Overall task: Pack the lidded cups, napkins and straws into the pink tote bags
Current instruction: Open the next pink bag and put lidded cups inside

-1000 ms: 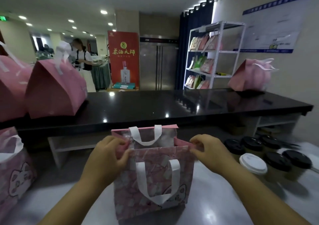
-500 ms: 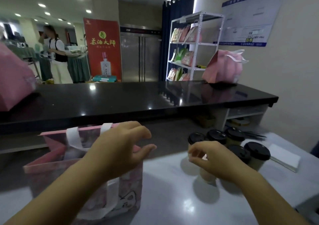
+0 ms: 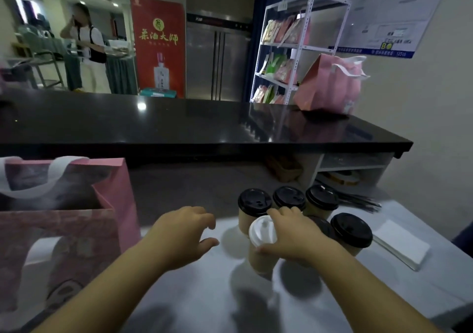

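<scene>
Five black-lidded cups stand clustered on the pale desk [image 3: 204,297], right of centre: three in a back row [image 3: 254,202] [image 3: 289,196] [image 3: 322,197], one nearer on the right [image 3: 351,230], and one mostly hidden behind the right hand [image 3: 294,235]. That hand grips a sixth cup, the white-lidded cup [image 3: 261,243], at the near left edge of the cluster. Its fingers curl over the far rim of the lid and its thumb presses the paper wall just under the lid on the near side. Whether the cup's base rests on the desk cannot be told.

The left hand [image 3: 182,233] hangs above the desk between the cups and the pink tote bag [image 3: 112,199]. It holds nothing; its fingers are loosely bent and its thumb is spread. It is just beside the white-lidded cup without touching it.

The bag stands open at the far left with white ribbon handles. A stack of white napkins [image 3: 401,245] lies right of the cups. Dark straws [image 3: 358,201] lie behind them, near the back. Another pink bag [image 3: 330,84] sits on the dark upper desk [image 3: 179,125].
</scene>
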### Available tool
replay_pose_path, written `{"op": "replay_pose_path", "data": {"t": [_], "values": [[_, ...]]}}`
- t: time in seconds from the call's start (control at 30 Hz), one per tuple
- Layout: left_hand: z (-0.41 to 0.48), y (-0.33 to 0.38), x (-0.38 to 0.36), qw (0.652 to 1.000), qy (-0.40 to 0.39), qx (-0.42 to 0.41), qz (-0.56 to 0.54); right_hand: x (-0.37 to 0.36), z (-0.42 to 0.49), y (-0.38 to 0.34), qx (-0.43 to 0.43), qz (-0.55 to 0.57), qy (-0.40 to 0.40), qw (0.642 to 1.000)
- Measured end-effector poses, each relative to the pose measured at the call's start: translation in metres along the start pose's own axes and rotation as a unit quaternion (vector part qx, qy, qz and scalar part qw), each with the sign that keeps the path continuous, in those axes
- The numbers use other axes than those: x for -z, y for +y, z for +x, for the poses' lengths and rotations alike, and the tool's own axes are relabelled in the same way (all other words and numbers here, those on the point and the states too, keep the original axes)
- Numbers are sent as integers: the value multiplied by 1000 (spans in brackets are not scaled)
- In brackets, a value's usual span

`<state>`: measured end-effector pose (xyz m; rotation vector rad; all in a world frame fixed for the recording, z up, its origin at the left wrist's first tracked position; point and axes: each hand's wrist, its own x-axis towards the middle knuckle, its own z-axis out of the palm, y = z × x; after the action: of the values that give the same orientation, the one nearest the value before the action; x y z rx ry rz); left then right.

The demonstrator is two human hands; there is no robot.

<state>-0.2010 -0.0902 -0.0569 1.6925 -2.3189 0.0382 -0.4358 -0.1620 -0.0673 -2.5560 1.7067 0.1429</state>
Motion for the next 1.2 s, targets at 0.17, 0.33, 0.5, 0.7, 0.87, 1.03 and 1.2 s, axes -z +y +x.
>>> {"op": "replay_pose_path", "data": {"t": [0.17,0.33,0.5,0.7,0.87,1.03,1.2], "values": [[-4,4,-10,1000,-12,26,-2,-7,11,-1,3,11,-9,1000],[-10,3,7,999,36,19,-18,4,8,-2,36,12,45,998],[-19,-5,59,994,107,1,-38,47,2,-18,101,68,175,977],[-51,-42,125,983,181,22,-32,110,2,-61,182,189,315,912],[-91,-100,152,976,195,100,-9,142,11,-123,245,311,335,855],[-125,-156,156,976,138,168,18,148,28,-198,293,344,316,834],[-150,-198,158,982,43,171,71,132,44,-260,309,349,269,843]]}}
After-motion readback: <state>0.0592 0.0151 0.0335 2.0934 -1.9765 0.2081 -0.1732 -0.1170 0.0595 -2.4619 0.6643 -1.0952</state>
